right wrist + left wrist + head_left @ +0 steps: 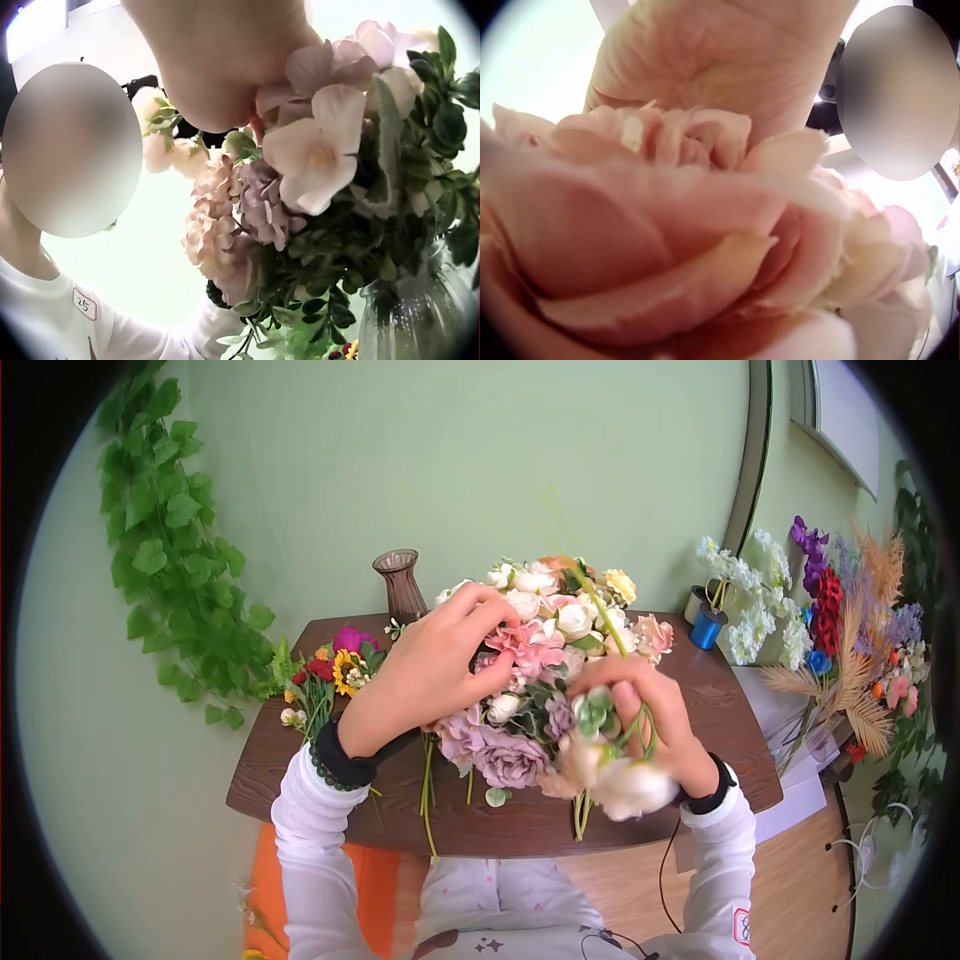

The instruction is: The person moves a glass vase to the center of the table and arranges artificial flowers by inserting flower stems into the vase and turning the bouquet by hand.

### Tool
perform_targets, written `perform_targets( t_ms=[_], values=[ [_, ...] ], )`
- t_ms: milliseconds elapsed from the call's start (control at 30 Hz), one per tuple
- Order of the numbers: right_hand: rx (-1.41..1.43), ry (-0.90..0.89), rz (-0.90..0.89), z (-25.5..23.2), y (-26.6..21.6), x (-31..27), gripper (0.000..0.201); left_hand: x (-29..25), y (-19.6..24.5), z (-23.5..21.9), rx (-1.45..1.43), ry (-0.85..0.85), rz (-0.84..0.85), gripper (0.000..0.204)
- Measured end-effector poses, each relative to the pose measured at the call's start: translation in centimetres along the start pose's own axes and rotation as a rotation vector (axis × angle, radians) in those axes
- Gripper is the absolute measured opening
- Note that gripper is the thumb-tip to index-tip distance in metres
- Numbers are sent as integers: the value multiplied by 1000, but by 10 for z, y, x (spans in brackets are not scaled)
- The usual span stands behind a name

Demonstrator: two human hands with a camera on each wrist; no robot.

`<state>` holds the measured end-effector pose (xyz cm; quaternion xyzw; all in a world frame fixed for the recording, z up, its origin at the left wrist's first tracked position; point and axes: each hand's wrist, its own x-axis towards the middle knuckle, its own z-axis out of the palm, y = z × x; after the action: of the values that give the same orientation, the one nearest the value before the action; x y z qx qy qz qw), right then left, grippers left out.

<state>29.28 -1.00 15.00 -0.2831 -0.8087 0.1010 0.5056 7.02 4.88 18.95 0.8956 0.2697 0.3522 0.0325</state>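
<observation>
A large bouquet of artificial flowers [510, 755] in pink, white and mauve fills the middle of the table. My left hand [425, 665] reaches over it from the left, thumb and fingers curled around a pink bloom [530, 648]. Close pink petals [705, 202] hide those fingertips in the left wrist view. My right hand [655, 705] grips the green stem of a white flower spray [630, 785]; its stem points up and away, the blurred blooms hang toward me. Under the foliage, the right wrist view shows a clear glass vase [412, 315].
A tinted vase [402, 585] stands behind the bouquet. Small red and yellow flowers [335, 672] lie at the table's left. Beyond the right edge are a blue spool [707, 630] and many tall flowers [825, 610]. Loose stems [428, 800] reach the table's front edge [520, 850].
</observation>
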Motion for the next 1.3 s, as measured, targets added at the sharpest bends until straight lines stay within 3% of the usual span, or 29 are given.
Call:
perform_targets(
  t_ms=[233,300,433,633,700,767,800,900,1033,1300],
  values=[
    [-21,6,-51,2,-2,-8,14,0,-9,2,-13,28,9,23],
    [-82,-24,-104,1,-4,-5,9,0,-10,5,33,113,77,20],
    [-125,-102,-113,-3,-12,3,8,-1,-7,4,21,113,80,20],
    [-224,5,-68,-17,-13,28,10,-3,-7,6,46,123,82,21],
    [-254,-17,-24,-23,-12,38,8,-3,-6,7,68,134,96,21],
    [-97,-201,122,-27,-9,43,10,-3,-4,6,66,131,88,20],
    [-98,-201,122,-27,-9,44,10,-3,-4,6,65,128,79,20],
    [-280,-331,-18,-22,-4,44,17,-3,-5,6,68,135,80,20],
    [-245,-373,-147,-12,-3,44,22,-1,-6,8,79,153,95,20],
    [-429,-449,-200,-9,-5,41,27,-1,-6,10,72,182,96,19]
  ],
)
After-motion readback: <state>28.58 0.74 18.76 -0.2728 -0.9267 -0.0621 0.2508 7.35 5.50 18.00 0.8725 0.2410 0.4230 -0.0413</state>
